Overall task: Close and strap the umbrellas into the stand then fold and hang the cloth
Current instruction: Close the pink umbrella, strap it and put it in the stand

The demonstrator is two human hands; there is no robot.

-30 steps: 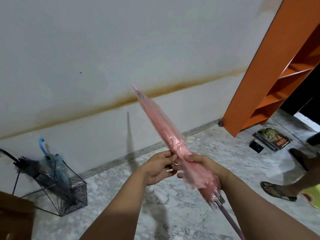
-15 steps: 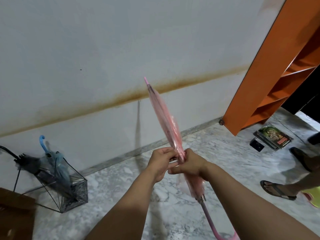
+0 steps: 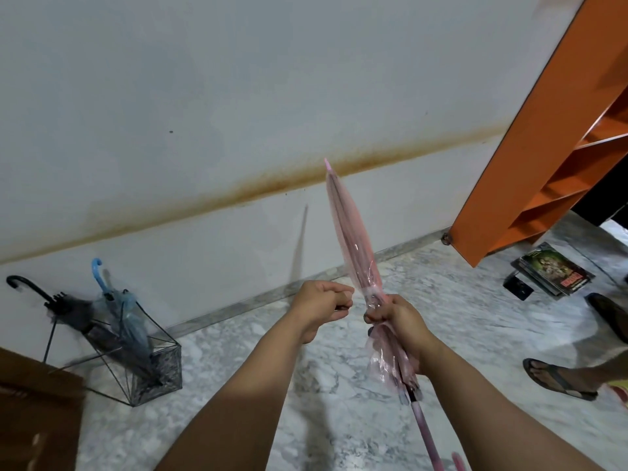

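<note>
At the frame's centre, the right hand [image 3: 396, 326] grips the furled pink translucent umbrella [image 3: 353, 243], tip toward twelve o'clock, steadying it while the left hand [image 3: 321, 305], fingers curled, seemingly pinches its strap; wire stand [image 3: 149, 365] waits at eight o'clock

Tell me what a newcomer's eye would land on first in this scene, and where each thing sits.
First, the closed pink umbrella in the centre, tip up toward the wall, gripped by the right hand while the left hand is curled just beside it. Next, the orange shelf leaning in at the upper right. Then the wire stand at the lower left by the wall, holding a black umbrella and a blue umbrella.
</note>
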